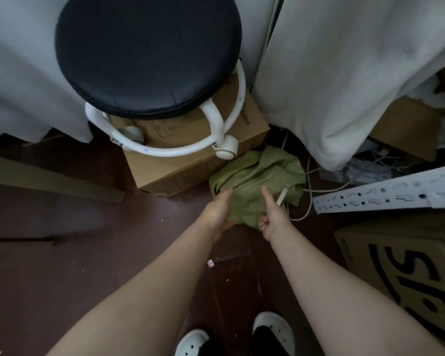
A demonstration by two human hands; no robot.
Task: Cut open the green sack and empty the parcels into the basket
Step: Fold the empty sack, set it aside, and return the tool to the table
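The green sack (pixel 257 181) lies crumpled and flat on the dark red floor, next to a cardboard box. My left hand (pixel 217 213) grips its near left edge, thumb on top. My right hand (pixel 272 218) holds the near right edge of the sack and also a thin pale blade-like tool (pixel 281 196) that sticks out past the thumb over the sack. No parcels and no basket are in view.
A black round stool (pixel 148 55) with a white ring base stands on the cardboard box (pixel 198 160). White cloths hang left and right. A white perforated metal rail (pixel 385 196), loose cables (pixel 308 201) and a printed box (pixel 406 265) lie at right. My shoes (pixel 272 330) are below.
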